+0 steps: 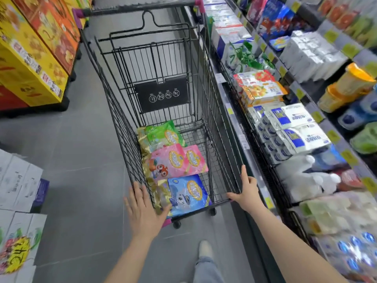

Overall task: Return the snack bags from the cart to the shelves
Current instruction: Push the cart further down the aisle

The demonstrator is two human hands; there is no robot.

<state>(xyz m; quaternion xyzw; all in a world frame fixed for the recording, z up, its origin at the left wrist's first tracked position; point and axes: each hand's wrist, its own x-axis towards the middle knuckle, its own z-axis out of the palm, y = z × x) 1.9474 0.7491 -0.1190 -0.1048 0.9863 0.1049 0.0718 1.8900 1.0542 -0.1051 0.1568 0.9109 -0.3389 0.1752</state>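
Note:
A black wire cart (206,103) stands in the aisle with its narrow end toward me. On its floor lie several snack bags: a green one (161,135) farthest, two pink ones (175,160) in the middle and a blue one (187,193) nearest. My left hand (142,211) is spread flat against the cart's near left corner, fingers apart, holding nothing. My right hand (245,188) grips the near right corner of the cart's top rim. The shelves (230,111) run along the right side, close to the cart.
The shelves hold white and blue packs (293,127), fruit-printed packs (259,86) and yellow tubs (346,86). Yellow and orange boxes (30,58) are stacked at the left, white cartons (18,193) at the near left. Grey floor lies between. My shoe (205,249) is below the cart.

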